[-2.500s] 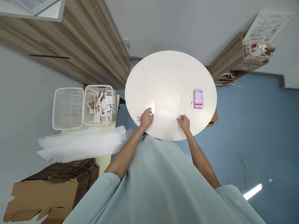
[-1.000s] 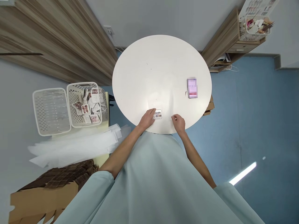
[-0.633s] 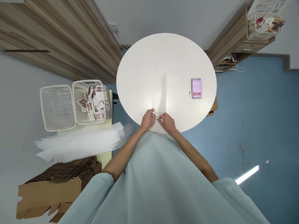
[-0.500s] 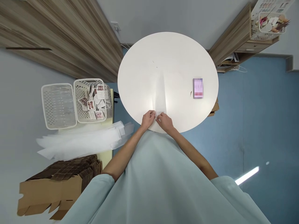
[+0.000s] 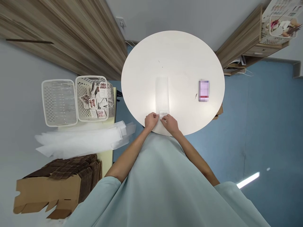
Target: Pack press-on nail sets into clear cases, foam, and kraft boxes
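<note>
A strip of thin, translucent white packing sheet (image 5: 162,93) lies lengthwise on the round white table (image 5: 180,47), running away from me. At its near end is a small whitish folded or rolled part (image 5: 164,114); I cannot tell whether something is wrapped inside. My left hand (image 5: 151,121) is closed in a pinch at the left corner of that end. At the right corner my right hand (image 5: 170,124) pinches too, thumb and fingers together. Both hands rest close to the table's front edge, a small gap apart.
On the table's right lies a phone-like object (image 5: 204,90), its face blurred. To the left stand a white basket of small packets (image 5: 92,118), a basket with clear items (image 5: 59,123), a pile of white sheets (image 5: 80,140) and stacked flat cardboard boxes (image 5: 47,192).
The sheet's far end now lies flatter and squarer on the table. A folded part shows between my hands at the near end. My view has shifted slightly.
</note>
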{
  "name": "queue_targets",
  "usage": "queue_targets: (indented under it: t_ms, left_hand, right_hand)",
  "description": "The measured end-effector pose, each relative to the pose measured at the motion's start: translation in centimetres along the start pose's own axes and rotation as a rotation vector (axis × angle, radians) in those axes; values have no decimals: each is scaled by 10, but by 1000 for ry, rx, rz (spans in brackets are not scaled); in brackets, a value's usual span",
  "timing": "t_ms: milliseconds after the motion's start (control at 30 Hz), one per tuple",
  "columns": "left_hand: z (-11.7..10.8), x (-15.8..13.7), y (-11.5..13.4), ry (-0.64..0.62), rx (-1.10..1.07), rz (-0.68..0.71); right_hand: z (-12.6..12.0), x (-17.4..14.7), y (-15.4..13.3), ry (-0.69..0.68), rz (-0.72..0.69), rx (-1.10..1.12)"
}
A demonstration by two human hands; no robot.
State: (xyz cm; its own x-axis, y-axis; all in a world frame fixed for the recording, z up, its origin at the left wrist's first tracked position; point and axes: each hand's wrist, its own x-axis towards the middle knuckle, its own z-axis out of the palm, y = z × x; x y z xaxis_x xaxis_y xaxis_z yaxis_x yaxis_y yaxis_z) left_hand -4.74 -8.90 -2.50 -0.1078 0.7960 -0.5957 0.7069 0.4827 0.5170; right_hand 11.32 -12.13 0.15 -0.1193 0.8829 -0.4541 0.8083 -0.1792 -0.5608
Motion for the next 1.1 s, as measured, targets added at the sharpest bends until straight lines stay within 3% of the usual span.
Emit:
queue_targets:
  t_ms: [100,200,367,533,633,733,867,967,1100]
  left_hand:
    - [3,0,0,11,13,-4]
    - [5,0,0,20,32,2]
    - [6,0,1,20,65,15]
    - [6,-4,2,46,149,79]
    - [6,-4,1,102,203,216]
    - [6,-3,1,131,250,513]
    - [6,-7,-3,27,309,834]
    - [5,-14,-9,-77,338,883]
    - [5,-18,-16,-127,366,900]
  right_hand:
    - [-12,1,18,130,153,92]
    - [-16,6,31,167,261,160]
    - [-8,14,31,98,312,268]
    - [-1,15,26,116,327,334]
    - [0,14,27,121,334,370]
    - [0,14,28,121,343,391]
    - [2,16,30,128,345,409]
    - [3,16,33,122,339,450]
    - [4,14,36,107,363,532]
